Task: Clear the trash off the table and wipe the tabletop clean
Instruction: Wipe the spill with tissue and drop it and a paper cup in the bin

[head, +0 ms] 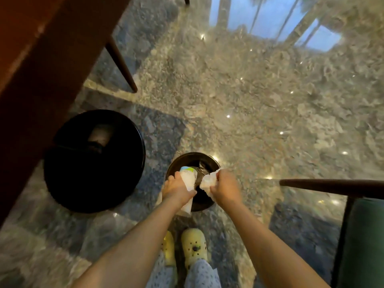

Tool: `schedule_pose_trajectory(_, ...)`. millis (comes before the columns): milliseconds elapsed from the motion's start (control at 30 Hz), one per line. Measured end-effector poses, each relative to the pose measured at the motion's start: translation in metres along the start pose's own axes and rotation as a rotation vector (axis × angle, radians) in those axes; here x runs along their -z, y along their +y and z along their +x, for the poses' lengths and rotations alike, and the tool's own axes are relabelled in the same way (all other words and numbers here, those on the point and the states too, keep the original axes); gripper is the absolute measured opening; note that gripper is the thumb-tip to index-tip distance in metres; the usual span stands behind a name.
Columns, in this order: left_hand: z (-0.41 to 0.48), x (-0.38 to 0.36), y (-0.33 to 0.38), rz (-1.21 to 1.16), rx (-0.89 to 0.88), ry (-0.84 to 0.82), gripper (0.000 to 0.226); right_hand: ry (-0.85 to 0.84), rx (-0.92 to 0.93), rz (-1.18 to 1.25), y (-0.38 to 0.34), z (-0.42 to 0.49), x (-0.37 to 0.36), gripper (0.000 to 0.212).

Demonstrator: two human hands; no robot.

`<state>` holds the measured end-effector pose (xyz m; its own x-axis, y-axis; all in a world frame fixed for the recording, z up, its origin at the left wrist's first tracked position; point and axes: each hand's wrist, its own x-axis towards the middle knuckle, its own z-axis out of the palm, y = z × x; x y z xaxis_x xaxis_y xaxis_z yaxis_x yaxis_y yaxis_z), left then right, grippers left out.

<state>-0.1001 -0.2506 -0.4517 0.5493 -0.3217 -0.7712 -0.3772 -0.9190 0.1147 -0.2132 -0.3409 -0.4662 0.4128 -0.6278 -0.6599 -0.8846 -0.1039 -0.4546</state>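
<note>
A small round dark trash bin (204, 201) stands on the marble floor just ahead of my feet. My left hand (176, 188) grips a white paper cup (188, 179) with a green and blue print, tilted over the bin's left rim. My right hand (225, 189) holds a crumpled white tissue (207, 181) above the bin's opening. Dark trash lies inside the bin at its far side. The brown wooden table (39, 65) runs along the upper left, and its top is out of sight.
A large round black base (93, 161) sits on the floor left of the bin, under the table. A dark chair leg (122, 63) slants down beyond it. A green-cushioned chair (361, 235) with a dark frame stands at the right. My yellow clogs (194, 248) are below the bin.
</note>
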Motion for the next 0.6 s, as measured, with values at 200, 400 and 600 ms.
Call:
schedule_pose_trajectory(200, 0.01, -0.007, -0.003, -0.008, -0.038, -0.053, 0.087, -0.165, 0.034, -0.133, 0.003, 0.007, -0.01, 0.039)
schedule_pose_trajectory(400, -0.017, 0.016, -0.006, 0.171, -0.083, -0.091, 0.059, -0.307, 0.033, -0.297, -0.012, -0.013, 0.025, 0.053)
schedule_pose_trajectory(600, -0.07, 0.073, 0.011, 0.254, -0.126, -0.17, 0.058, -0.464, 0.068, -0.492, -0.064, -0.048, 0.085, 0.069)
